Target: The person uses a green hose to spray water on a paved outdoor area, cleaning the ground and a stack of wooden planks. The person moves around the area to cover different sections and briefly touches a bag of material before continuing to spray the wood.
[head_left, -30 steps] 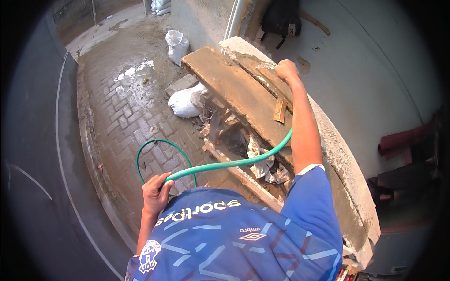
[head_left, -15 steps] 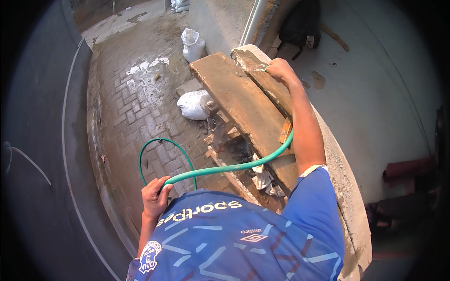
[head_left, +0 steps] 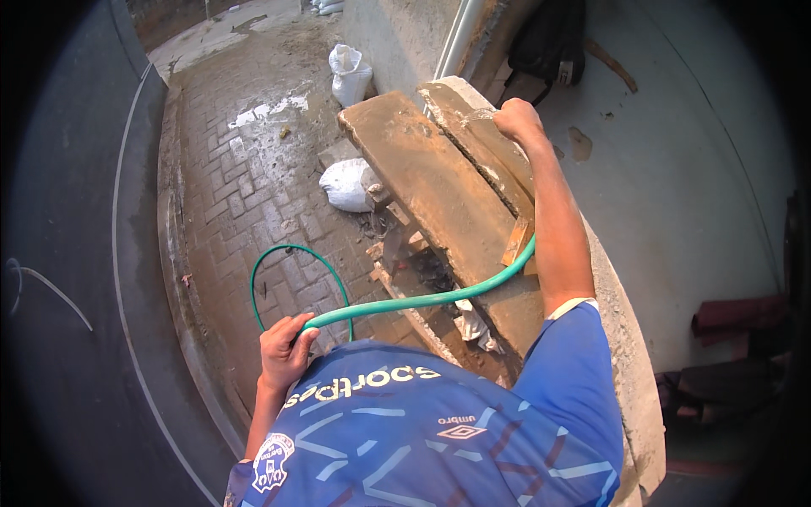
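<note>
Nearest, a blue shirt [head_left: 439,431] with lighter streaks fills the lower part of the view, and the left hand [head_left: 285,351] is just beyond its edge on the left, fingers and thumb clamped around a green hose [head_left: 405,305]. From this grip the hose runs to the right, sagging a little past the front of the shirt, then curves up and passes out of sight under the right forearm; its other side makes a thin loop over the paving [head_left: 220,203] just beyond the left hand. Under the hose's middle lie rubble and a crumpled pale scrap [head_left: 475,328], and a small orange-brown piece of wood [head_left: 515,241] rests just beside the curve. Farther out, the right hand [head_left: 518,121] is curled tight on the hose's far end, which the fingers hide, and water fans out on the left of the fist. The spray is over a narrow muddy slab [head_left: 483,152], beside a wider muddy slab [head_left: 431,173]; pale concrete [head_left: 621,363] borders them on the right. Past the wider slab, a white sack [head_left: 345,186] slumps on the paving, with an upright white bag [head_left: 349,80] farther off. A black backpack [head_left: 545,42] lies beyond the right hand.
</note>
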Tool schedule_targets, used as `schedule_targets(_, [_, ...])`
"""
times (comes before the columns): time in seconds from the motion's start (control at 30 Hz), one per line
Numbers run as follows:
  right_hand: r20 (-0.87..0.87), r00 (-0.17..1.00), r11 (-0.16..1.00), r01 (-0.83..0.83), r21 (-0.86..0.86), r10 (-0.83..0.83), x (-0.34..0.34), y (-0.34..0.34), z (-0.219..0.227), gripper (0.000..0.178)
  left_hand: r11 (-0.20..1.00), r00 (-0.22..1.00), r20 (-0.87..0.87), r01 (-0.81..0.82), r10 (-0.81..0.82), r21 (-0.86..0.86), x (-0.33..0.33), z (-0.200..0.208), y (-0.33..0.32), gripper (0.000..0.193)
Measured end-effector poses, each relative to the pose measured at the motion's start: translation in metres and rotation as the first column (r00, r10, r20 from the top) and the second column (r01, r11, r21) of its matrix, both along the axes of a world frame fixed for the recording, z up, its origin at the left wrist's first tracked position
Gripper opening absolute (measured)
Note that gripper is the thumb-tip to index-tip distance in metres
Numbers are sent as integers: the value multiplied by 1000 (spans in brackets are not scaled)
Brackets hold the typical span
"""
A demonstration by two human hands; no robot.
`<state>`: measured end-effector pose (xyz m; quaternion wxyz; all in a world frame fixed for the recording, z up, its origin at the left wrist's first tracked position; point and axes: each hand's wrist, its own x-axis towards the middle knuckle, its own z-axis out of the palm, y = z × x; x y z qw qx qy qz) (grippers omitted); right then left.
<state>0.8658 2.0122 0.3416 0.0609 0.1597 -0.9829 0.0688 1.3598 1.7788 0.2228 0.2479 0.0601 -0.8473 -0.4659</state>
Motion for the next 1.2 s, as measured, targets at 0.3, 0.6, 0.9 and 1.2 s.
schedule_targets(0.3, [56, 982, 976, 187, -110, -182, -33, 3, 12, 36, 996, 997, -39, 64, -66, -56, -28, 18, 5, 22])
schedule_targets(0.6, [133, 966, 964, 238, -121, -222, -79, -6, 14, 36, 996, 997, -30, 64, -66, -54, -42, 26, 12, 23])
schedule_targets(0.9, [57, 993, 985, 108, -132, -101, -111, -35, -2, 31, 998, 999, -2, 45, -46, -48, -47, 28, 15, 22])
schedule_targets(1.2, [164, 986, 998, 28, -58, -18, -77, -62, -3, 36, 999, 999, 5, 35, -34, -25, -33, 20, 16, 20])
